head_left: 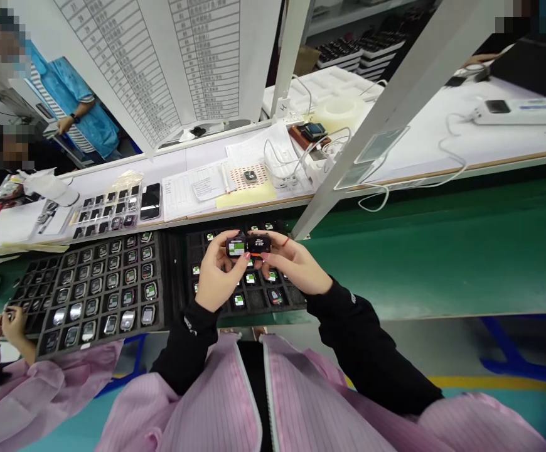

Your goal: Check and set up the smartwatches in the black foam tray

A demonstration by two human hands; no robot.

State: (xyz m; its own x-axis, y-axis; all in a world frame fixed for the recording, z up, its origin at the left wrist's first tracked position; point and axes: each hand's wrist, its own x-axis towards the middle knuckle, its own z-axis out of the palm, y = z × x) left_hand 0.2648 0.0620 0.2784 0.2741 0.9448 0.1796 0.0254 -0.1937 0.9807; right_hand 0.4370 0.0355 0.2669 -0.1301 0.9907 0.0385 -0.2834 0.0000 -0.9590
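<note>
My left hand point(217, 275) is closed, gripping a strapless smartwatch point(236, 247) between thumb and fingers; its lit screen is green and white. A second smartwatch point(258, 242) sits right beside it, pinched in my right hand point(301, 267). That one has a black screen with small white text and an orange strip along its lower edge. Both screens face up, and the two watches appear to touch. Under my hands lies a black foam tray point(256, 301) with more smartwatches in its compartments, several showing green and white screens. My hands and wrists cover part of this tray.
To the left, another foam tray point(159, 276) full of smartwatches stands near a co-worker's hands point(15, 326). A shelf above the green bench point(418, 263) carries a phone point(151, 201), papers point(192, 185) and white cables. A slanted white post point(348, 150) rises at right.
</note>
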